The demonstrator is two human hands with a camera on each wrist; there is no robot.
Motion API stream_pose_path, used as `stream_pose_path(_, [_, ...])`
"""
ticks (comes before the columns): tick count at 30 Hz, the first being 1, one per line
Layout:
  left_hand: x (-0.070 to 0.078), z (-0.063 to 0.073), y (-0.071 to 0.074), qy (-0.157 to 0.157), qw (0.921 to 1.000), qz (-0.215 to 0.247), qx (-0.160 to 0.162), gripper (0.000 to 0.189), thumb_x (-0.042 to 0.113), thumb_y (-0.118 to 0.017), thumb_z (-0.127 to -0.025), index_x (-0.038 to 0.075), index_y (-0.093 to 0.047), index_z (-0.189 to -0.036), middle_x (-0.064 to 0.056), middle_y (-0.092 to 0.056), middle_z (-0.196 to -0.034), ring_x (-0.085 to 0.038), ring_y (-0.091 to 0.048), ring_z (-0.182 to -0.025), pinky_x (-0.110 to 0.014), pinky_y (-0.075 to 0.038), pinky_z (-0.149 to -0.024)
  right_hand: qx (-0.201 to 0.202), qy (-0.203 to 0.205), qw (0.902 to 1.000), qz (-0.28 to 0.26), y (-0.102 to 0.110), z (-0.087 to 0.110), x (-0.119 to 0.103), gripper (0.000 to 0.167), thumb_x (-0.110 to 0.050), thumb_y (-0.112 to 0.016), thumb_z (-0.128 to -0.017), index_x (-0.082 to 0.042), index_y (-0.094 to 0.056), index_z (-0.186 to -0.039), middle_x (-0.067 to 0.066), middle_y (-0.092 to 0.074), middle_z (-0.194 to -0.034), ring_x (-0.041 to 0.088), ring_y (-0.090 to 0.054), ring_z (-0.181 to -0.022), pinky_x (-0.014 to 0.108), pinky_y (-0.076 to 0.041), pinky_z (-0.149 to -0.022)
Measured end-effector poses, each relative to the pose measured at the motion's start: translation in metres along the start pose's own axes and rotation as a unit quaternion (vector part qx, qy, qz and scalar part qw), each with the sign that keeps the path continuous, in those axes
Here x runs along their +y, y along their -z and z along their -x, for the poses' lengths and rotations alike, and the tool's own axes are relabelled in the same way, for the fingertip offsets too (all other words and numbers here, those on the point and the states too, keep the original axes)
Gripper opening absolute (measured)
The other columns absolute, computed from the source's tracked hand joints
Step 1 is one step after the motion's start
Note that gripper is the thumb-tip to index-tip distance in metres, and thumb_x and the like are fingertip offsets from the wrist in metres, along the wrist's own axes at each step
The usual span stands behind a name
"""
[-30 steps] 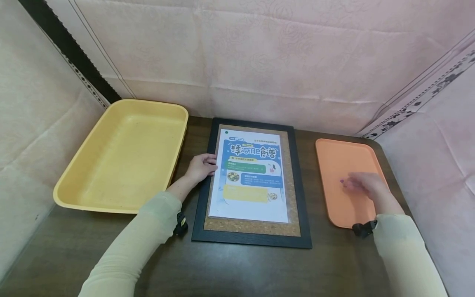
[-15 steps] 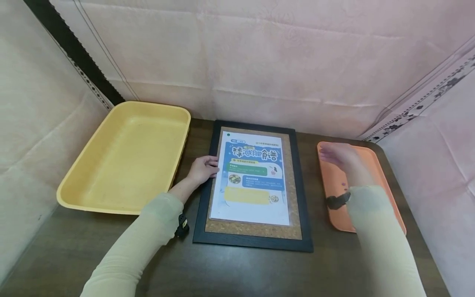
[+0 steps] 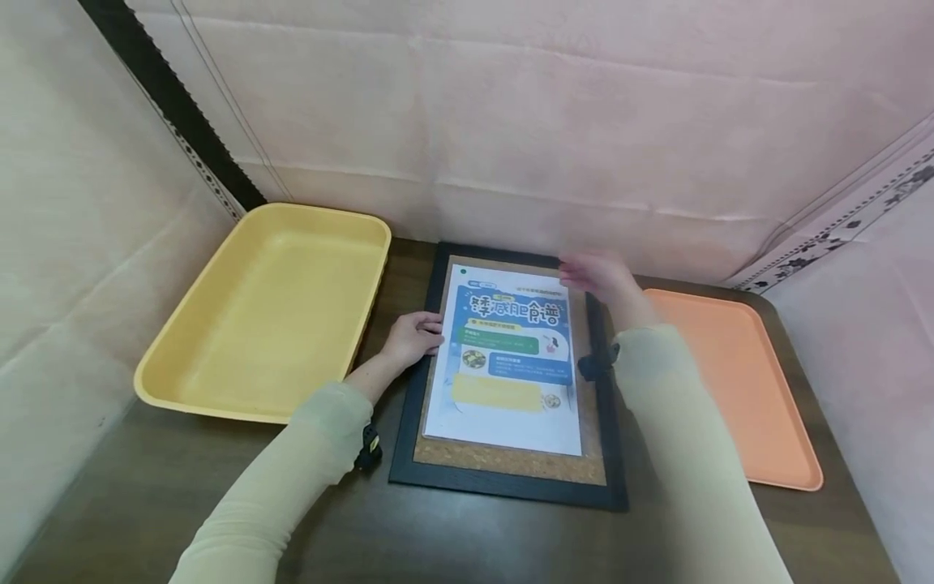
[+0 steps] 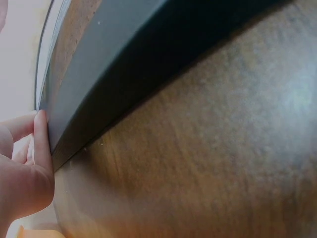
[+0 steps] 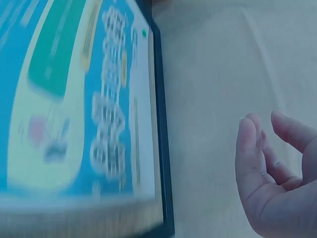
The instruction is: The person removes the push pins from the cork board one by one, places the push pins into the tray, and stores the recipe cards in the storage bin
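A blue and white printed sheet [image 3: 503,430] lies on a cork board [image 3: 503,461] with a black frame [image 3: 496,484]. My left hand [image 3: 412,337] rests at the frame's left side, fingertips right at the sheet's edge. In the left wrist view, its fingers [image 4: 42,134] touch the frame's border [image 4: 94,69]. My right hand [image 3: 598,276] is over the board's top right corner. In the right wrist view, two of its fingertips [image 5: 246,131] come together, and I cannot tell whether they pinch something small. A green dot [image 3: 463,272] marks the sheet's top left corner.
A deep yellow tray [image 3: 321,418] stands left of the board. The flat orange tray [image 3: 759,389] lies to the right, partly behind my right sleeve. Pale cloth walls [image 3: 503,105] close in the back and sides of the dark wooden table [image 3: 438,543].
My right hand has moved left from the orange tray to the board's top right corner. My left hand stays at the frame's left side. The head view has shifted slightly.
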State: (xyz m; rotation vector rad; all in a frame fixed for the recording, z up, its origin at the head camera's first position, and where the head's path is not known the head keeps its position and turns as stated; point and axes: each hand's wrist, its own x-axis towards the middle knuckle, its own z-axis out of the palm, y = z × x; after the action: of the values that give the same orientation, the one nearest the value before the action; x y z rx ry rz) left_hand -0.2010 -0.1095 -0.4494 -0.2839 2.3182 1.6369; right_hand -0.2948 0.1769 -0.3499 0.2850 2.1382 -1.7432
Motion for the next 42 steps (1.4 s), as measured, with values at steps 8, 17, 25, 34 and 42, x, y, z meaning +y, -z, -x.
stream_pose_path(8, [-0.001, 0.002, 0.001, -0.001, 0.9999, 0.002, 0.010, 0.041, 0.008, -0.060, -0.090, 0.005, -0.052, -0.130, -0.014, -0.063, -0.116, -0.024, -0.065, -0.098, -0.031, -0.056, -0.083, -0.015, 0.002, 0.9998, 0.010, -0.052, -0.029, -0.002, 0.045, -0.023, -0.063, -0.090, -0.005, -0.050, -0.128, 0.015, -0.058, -0.120, 0.024, -0.063, -0.101, 0.028, -0.054, -0.085])
stream_pose_path(17, [0.000, 0.002, 0.000, 0.000, 0.9999, 0.003, 0.010, 0.040, 0.009, -0.060, -0.090, 0.006, -0.052, -0.130, -0.013, -0.063, -0.116, -0.023, -0.065, -0.098, -0.032, -0.056, -0.084, -0.036, -0.038, 0.9939, 0.097, -0.093, -0.057, 0.012, 0.035, -0.026, -0.063, -0.089, -0.006, -0.061, -0.118, 0.011, -0.065, -0.108, 0.020, -0.066, -0.093, 0.029, -0.053, -0.087])
stream_pose_path(25, [-0.001, 0.001, 0.000, 0.002, 1.0000, 0.004, 0.008, 0.040, 0.009, -0.060, -0.090, 0.007, -0.053, -0.129, -0.012, -0.064, -0.114, -0.021, -0.066, -0.095, -0.030, -0.056, -0.081, -0.058, -0.047, 0.9908, 0.113, -0.119, -0.065, 0.024, 0.043, -0.030, -0.063, -0.089, -0.006, -0.054, -0.124, 0.011, -0.063, -0.115, 0.021, -0.066, -0.097, 0.028, -0.053, -0.088])
stream_pose_path(34, [-0.002, 0.002, -0.001, -0.014, 0.9998, 0.006, 0.012, 0.040, 0.007, -0.060, -0.090, 0.005, -0.053, -0.129, -0.013, -0.065, -0.113, -0.021, -0.066, -0.093, -0.029, -0.057, -0.078, -0.037, -0.006, 0.9840, 0.174, -0.137, -0.079, 0.020, 0.027, -0.022, -0.061, -0.090, -0.002, -0.063, -0.109, 0.012, -0.065, -0.098, 0.021, -0.067, -0.083, 0.029, -0.056, -0.077])
stream_pose_path(42, [-0.003, 0.001, -0.003, -0.014, 0.9998, 0.000, 0.017, 0.039, 0.007, -0.060, -0.090, 0.005, -0.054, -0.128, -0.013, -0.065, -0.113, -0.021, -0.066, -0.092, -0.028, -0.057, -0.076, -0.018, -0.007, 0.9818, 0.189, -0.150, -0.087, 0.018, 0.022, -0.014, -0.061, -0.089, 0.000, -0.063, -0.107, 0.013, -0.064, -0.095, 0.023, -0.066, -0.083, 0.029, -0.057, -0.077])
